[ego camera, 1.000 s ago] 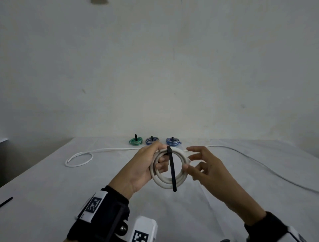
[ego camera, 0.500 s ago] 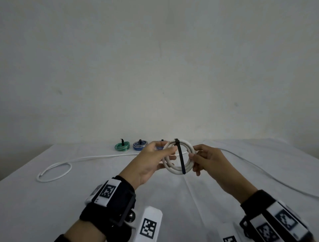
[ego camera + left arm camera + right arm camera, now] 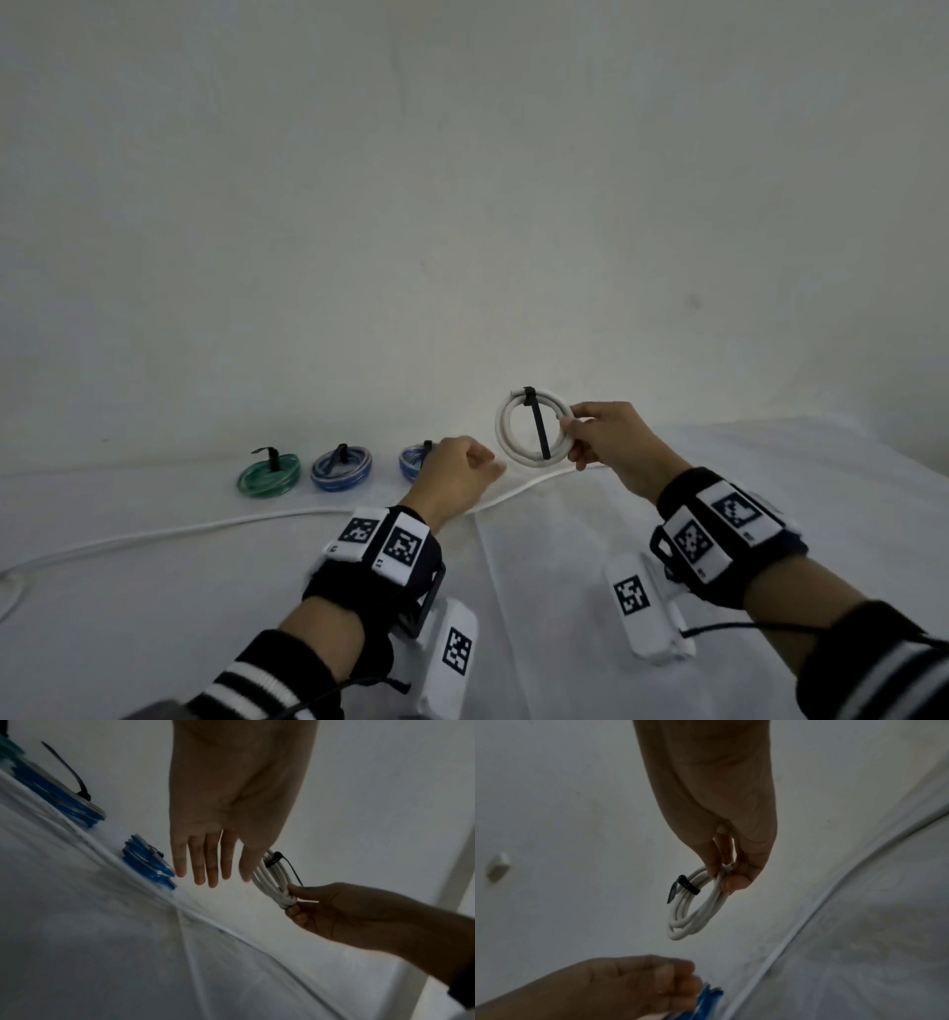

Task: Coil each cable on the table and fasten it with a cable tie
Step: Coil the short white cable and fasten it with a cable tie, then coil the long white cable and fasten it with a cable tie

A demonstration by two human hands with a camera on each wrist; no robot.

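White coil up in my R hand.
My R hand [image 3: 608, 439] pinches the round white cable coil [image 3: 534, 429] w/ black plastic tie [image 3: 538, 426], held above the white table [image 3: 154, 591] at 1 o'clock. My L hand [image 3: 454, 475] holds nothing, fingers loose & straight. Green coil [image 3: 269, 475] sits at 10.

A plain off-white wall [image 3: 462, 205] fills the upper two thirds of the head view; its surface is matt and carries a few faint dark marks. A table [image 3: 847, 503] covered with a white cloth stands against the wall, and the cloth shows straight fold creases. In the right wrist view a small pale rectangular fitting [image 3: 498, 867] is fixed to the wall; its type cannot be determined. In the left wrist view a pale vertical strip [image 3: 452, 872] runs along the right side. Lighting is dim, even and diffuse.
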